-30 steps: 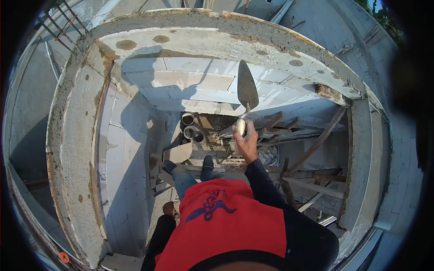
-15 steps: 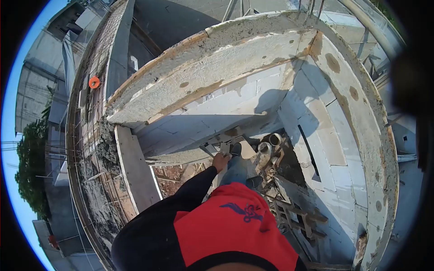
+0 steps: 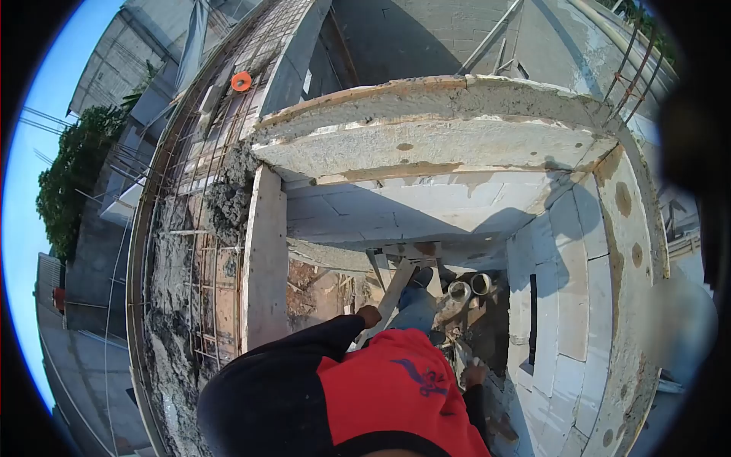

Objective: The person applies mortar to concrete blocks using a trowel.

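My left hand (image 3: 369,315) is closed at the left edge of a pale, narrow wooden plank (image 3: 397,288), which slants down toward my body. My right hand (image 3: 474,373) is low at my right side with fingers curled. Light-coloured pieces of wood lie close to it, and what it grips, if anything, is too small to make out. Between the hands my leg and dark shoe (image 3: 423,277) show below my red and black shirt (image 3: 403,388).
White block walls (image 3: 560,305) surround the pit, topped by a rough concrete beam (image 3: 434,137). Two round pipe ends (image 3: 480,284) lie among debris. To the left are wet concrete (image 3: 228,198), steel bars and an orange disc (image 3: 241,81). Upright bars (image 3: 630,84) rise at the far corner.
The view has turned and shifted. My left hand has drawn back toward my body, beside the plank, more of which shows. My right hand has come into view at lower right.
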